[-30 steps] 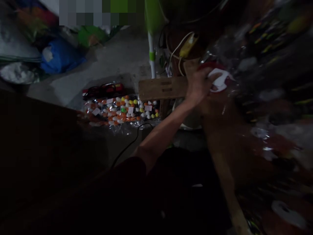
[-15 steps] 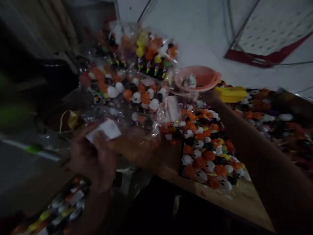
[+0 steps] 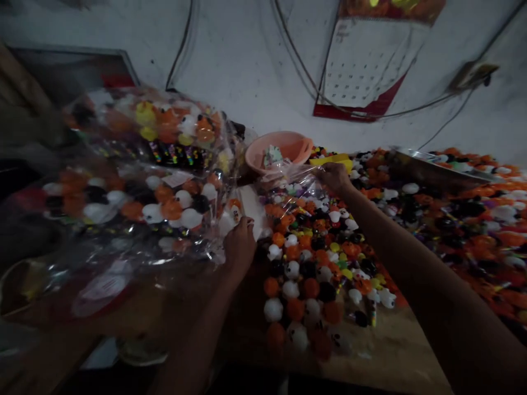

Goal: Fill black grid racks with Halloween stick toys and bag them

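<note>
The right hand (image 3: 335, 178) pinches a clear bag (image 3: 298, 173) between its fingers; the bag's gathered edge sits right at the fingertips, and the film stretches out to the left of them, crossing in front of a pink bowl (image 3: 291, 144). A yellow tray (image 3: 340, 159) is just behind this hand.

The left hand (image 3: 239, 247) is lower and to the left, its fingers bent at the near end of a white card (image 3: 252, 207). They seem to touch the card, but it is too dark and blurred to tell whether they grip it. The card lies beyond the fingertips and reaches away toward the bowl, with the film of some bagged toys (image 3: 164, 206) close on its left.

Between the two forearms, loose toys (image 3: 310, 288) in orange, white and black cover the counter (image 3: 399, 351), the nearest ones set out in rows. A larger heap (image 3: 465, 230) spreads to the right of the right forearm, with a metal pan (image 3: 442, 171) lying on it. At the far left, a pale label (image 3: 107, 282) shows beneath film. Behind everything, a calendar (image 3: 366, 60) hangs on the wall (image 3: 239, 60).
</note>
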`<action>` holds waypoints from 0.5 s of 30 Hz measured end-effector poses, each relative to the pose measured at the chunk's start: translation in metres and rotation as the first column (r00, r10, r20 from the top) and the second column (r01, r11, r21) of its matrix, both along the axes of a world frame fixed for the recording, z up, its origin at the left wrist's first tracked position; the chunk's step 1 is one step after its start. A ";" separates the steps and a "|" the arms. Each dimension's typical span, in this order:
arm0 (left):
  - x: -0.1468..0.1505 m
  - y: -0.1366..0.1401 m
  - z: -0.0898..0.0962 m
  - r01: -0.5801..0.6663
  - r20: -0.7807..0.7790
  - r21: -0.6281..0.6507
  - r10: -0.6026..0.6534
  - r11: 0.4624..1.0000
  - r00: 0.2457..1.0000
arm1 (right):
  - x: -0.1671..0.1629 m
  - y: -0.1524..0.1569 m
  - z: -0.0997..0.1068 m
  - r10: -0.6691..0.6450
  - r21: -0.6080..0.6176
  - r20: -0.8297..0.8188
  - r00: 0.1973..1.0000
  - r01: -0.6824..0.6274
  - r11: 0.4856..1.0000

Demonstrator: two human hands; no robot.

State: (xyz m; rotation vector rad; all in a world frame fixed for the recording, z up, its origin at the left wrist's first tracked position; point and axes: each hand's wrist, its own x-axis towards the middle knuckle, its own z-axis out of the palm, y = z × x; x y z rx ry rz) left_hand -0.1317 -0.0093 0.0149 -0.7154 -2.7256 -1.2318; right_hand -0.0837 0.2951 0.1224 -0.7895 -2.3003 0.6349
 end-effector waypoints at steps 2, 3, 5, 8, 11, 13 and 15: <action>-0.012 0.008 -0.009 -0.016 0.030 -0.040 0.017 0.999 0.999 | 0.006 0.008 0.001 -0.019 -0.028 -0.075 0.997 0.017 0.999; -0.016 0.011 -0.013 -0.017 0.043 -0.044 0.019 0.999 0.999 | 0.010 0.010 0.003 -0.026 -0.029 -0.108 0.994 0.023 0.999; -0.022 0.017 -0.015 -0.002 0.055 -0.014 0.003 1.000 0.998 | 0.016 0.011 0.007 -0.016 0.000 -0.130 0.991 0.016 1.000; -0.020 0.023 -0.002 0.064 0.052 0.114 -0.071 0.991 0.996 | 0.026 -0.001 0.017 0.069 0.067 -0.103 0.992 -0.062 0.996; -0.008 0.025 0.027 0.138 0.046 0.297 -0.158 0.945 0.986 | 0.032 -0.030 0.031 0.239 0.167 -0.095 0.967 -0.221 0.961; 0.000 0.026 0.048 0.141 0.028 0.424 -0.169 0.895 0.985 | 0.036 -0.058 0.041 0.377 0.302 -0.104 0.920 -0.332 0.894; 0.007 0.026 0.068 0.142 0.031 0.554 -0.191 0.820 0.981 | 0.040 -0.089 0.047 0.537 0.468 -0.066 0.841 -0.449 0.761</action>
